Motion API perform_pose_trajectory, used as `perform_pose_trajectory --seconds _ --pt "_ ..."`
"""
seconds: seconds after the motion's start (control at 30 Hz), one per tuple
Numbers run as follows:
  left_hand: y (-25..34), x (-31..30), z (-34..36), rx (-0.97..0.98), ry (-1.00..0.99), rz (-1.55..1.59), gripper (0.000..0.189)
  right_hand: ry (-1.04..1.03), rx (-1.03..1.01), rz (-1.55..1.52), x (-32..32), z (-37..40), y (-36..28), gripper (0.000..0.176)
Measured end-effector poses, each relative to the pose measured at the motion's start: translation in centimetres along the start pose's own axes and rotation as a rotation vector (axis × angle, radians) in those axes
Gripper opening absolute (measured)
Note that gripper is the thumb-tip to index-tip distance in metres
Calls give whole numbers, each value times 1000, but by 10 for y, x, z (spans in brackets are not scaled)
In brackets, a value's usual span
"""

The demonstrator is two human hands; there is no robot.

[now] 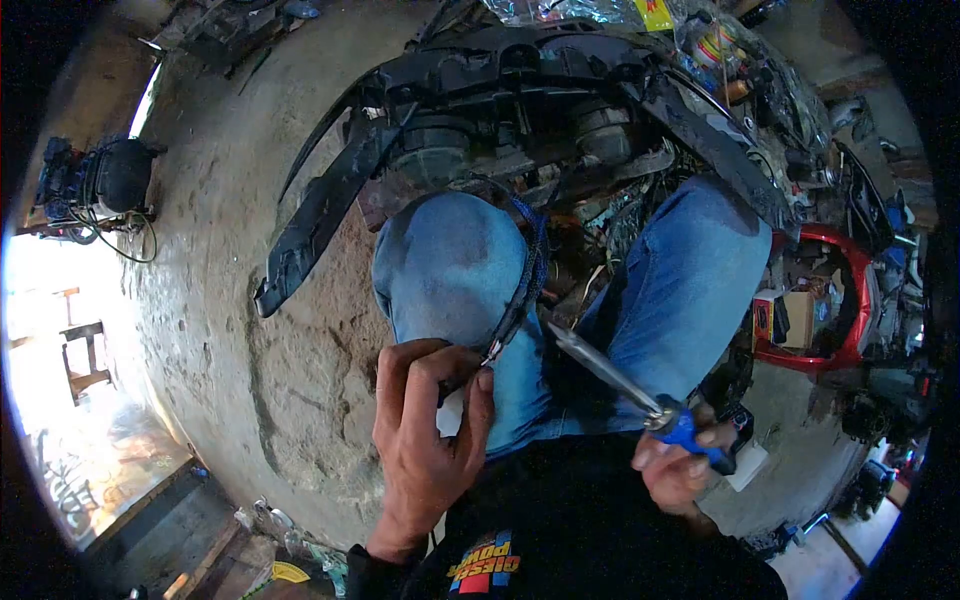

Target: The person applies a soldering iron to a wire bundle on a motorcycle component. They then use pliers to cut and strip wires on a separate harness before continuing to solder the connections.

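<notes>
My left hand [428, 440] pinches the end of a dark sleeved wire bundle [525, 285] that runs up over my left knee toward the machine's black plastic bodywork [520, 70]. Bare wire tips show at my fingertips. My right hand [685, 460] grips the blue handle of a soldering iron [620, 380]. Its metal shaft points up and left, with the tip a short way from the wire ends, not touching them. I am crouched in blue jeans [450, 260] over the opened black bodywork and its wiring.
A black curved fairing panel [320, 215] leans out to the left over rough concrete floor [220, 330]. A red frame with boxes [840, 290] stands at the right. A dark compressor-like machine [105, 185] sits at far left. Clutter lies at the upper right.
</notes>
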State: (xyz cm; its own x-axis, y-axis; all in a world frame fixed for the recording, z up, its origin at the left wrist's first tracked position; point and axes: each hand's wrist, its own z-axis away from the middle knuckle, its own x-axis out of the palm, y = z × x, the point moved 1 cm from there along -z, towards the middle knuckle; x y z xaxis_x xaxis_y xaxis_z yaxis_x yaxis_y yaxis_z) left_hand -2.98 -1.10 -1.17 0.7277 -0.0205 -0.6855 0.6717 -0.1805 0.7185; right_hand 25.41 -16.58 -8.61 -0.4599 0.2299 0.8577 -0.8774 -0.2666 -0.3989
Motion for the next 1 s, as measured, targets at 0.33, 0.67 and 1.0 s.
perform_pose_trajectory --seconds 0.33,0.67,1.0 --pt "-4 -13 -13 274 103 -87 33 81 -932 479 24 -21 -40 51" --pt "-11 -20 -32 302 96 -197 33 -44 -867 274 38 -62 -28 32" --pt "-33 -9 -20 593 295 -299 38 -250 -518 689 48 -73 -17 38"
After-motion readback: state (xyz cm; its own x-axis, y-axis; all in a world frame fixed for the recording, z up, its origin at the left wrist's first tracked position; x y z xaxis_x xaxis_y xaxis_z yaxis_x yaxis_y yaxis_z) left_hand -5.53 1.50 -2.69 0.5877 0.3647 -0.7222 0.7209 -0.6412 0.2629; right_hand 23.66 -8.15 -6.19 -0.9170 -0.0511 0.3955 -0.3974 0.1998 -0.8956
